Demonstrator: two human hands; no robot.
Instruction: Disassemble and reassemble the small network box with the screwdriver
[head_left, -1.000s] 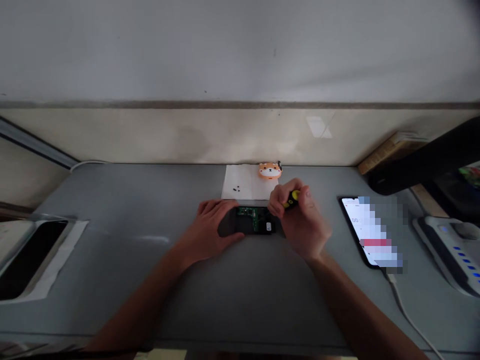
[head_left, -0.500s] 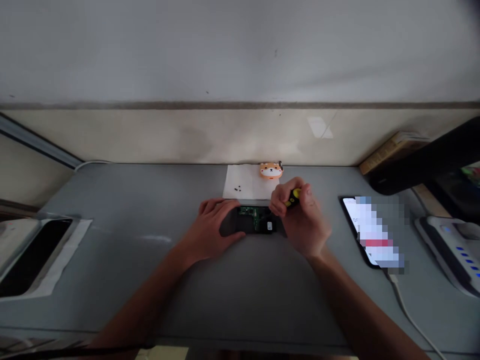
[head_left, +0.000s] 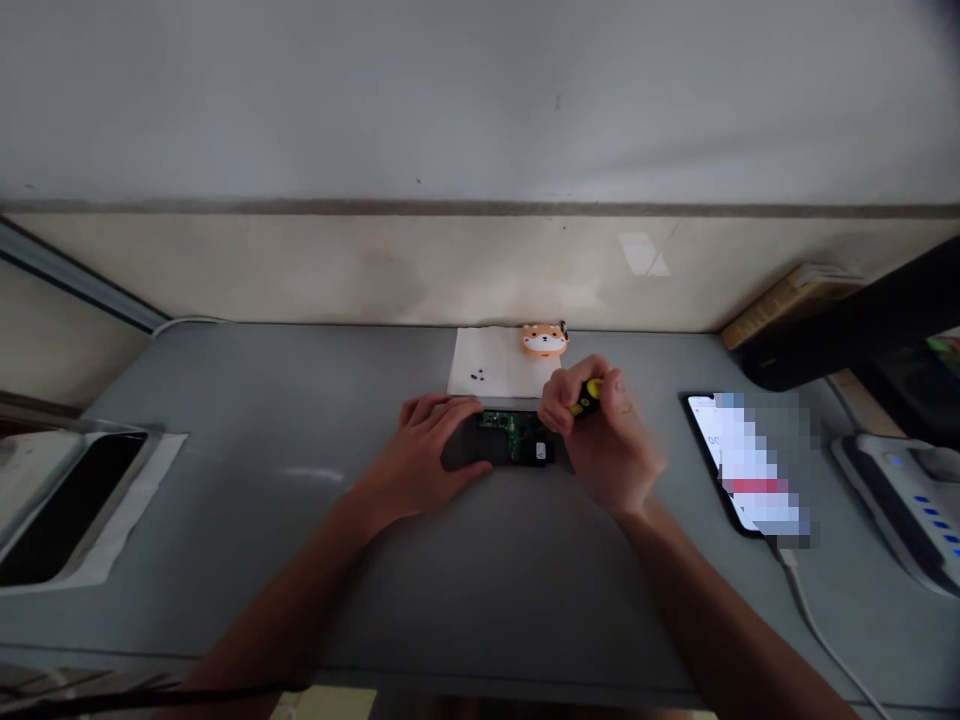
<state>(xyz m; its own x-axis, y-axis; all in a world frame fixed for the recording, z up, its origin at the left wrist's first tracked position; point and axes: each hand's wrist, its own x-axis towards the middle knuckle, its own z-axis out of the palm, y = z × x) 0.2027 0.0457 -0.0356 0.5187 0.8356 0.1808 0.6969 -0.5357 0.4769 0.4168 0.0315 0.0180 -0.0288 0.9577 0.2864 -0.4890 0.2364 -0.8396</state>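
Note:
In the middle of the desk lies a dark, flat device [head_left: 534, 452] that looks like a hard drive, with a green circuit board [head_left: 513, 428] and a small white label facing up. My left hand [head_left: 435, 450] grips its left end, fingers on the far edge and thumb on the near one. Over the right end, my right hand [head_left: 604, 435] is wrapped around a black-and-yellow screwdriver handle [head_left: 588, 398]; the shaft and tip are hidden behind the fingers. Several tiny dark screws [head_left: 478, 375] rest on a white paper [head_left: 495, 360] just beyond the device.
An orange animal-faced case [head_left: 545, 340] sits on the paper's far right corner. To the right are a lit phone [head_left: 720, 460] on a cable, a power strip [head_left: 900, 500] and a black cylinder [head_left: 847, 320]. A dark-screened tablet-like item [head_left: 75, 510] lies far left.
The view has shifted very slightly. Both hands keep nearly the same place and grip; no object has visibly moved on the desk.

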